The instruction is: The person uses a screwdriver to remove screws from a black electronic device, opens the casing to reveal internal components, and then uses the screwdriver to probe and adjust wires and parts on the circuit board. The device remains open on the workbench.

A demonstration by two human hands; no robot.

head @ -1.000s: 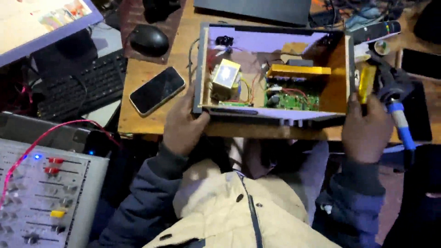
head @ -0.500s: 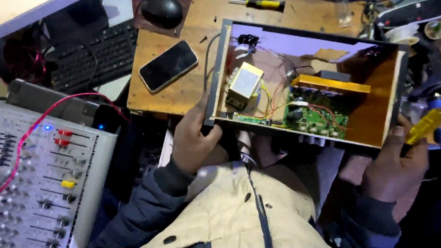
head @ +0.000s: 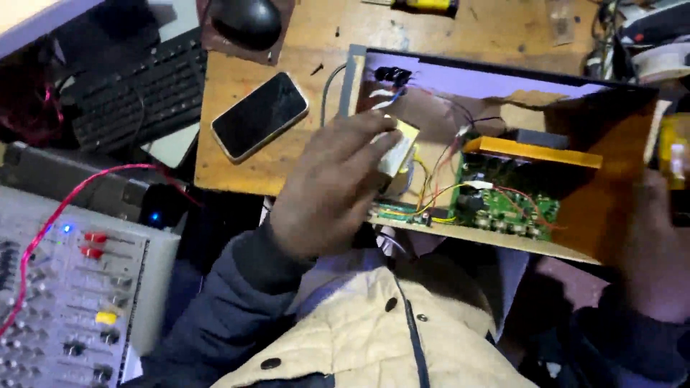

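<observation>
An open wooden box [head: 503,77] with a purple back wall lies on the desk edge against my lap. Inside are a pale yellow transformer [head: 400,152], a green circuit board [head: 507,205], an orange bar [head: 532,152] and loose coloured wires. My left hand [head: 330,190] reaches into the left part of the box, with its fingers closed over the transformer. My right hand [head: 654,248] is at the box's right wall and grips a yellow-handled tool [head: 674,152], whose tip is out of view.
A black smartphone [head: 260,115] lies on the wooden desk left of the box. A mouse [head: 246,21] and a black keyboard [head: 136,93] sit further back left. A grey audio mixer [head: 65,287] with a red cable stands at my lower left.
My left hand has let go of the box's left wall and moved inside, onto the transformer. The view has come closer to the box.
</observation>
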